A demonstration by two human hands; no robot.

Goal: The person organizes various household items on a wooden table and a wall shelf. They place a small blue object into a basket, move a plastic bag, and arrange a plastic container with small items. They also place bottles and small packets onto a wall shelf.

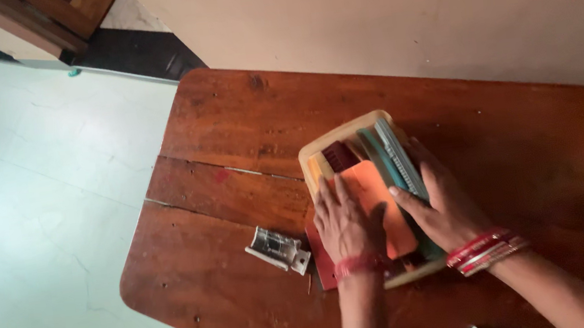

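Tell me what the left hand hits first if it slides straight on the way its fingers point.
The left hand lies on the orange pad, fingers pointing up-table. Straight on, it would likely meet the dark red item in the box, then the box's far wall; depth is unclear.

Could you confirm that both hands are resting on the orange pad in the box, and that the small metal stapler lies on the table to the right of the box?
Not quite: the stapler lies to the left of the box, not the right, as the head view shows. The rest holds: the left hand and right hand both rest on the orange pad in the box on the table.
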